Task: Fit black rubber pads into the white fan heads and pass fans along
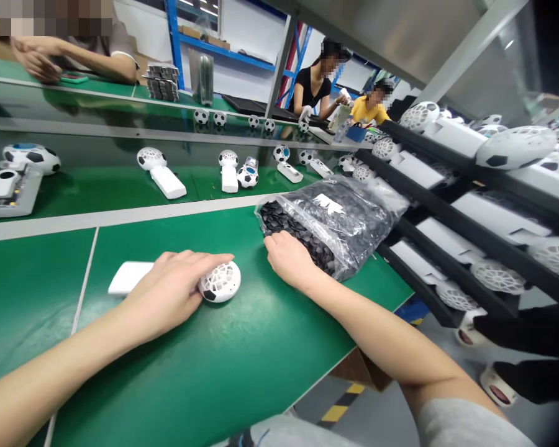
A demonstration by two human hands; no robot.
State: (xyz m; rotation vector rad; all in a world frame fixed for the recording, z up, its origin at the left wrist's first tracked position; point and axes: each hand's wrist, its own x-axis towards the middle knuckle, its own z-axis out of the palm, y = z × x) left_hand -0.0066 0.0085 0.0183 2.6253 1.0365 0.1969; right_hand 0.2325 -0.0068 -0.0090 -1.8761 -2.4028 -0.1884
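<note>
On the green table, my left hand [170,288] lies over a white device with a football-patterned round head [220,282]. Its fingers wrap round the neck, and the white handle [129,277] sticks out to the left. My right hand [289,257] is at the open mouth of a clear plastic bag [349,217] full of small black pieces [291,223]. The fingers of that hand are bent together at the bag's edge, and whatever they hold is hidden.
Behind a pale rail [121,215], several football-headed devices [161,174] lie on a green belt. A black rack [414,198] with white devices stands at the right. People sit across the line. A cardboard box [361,369] is below the table edge.
</note>
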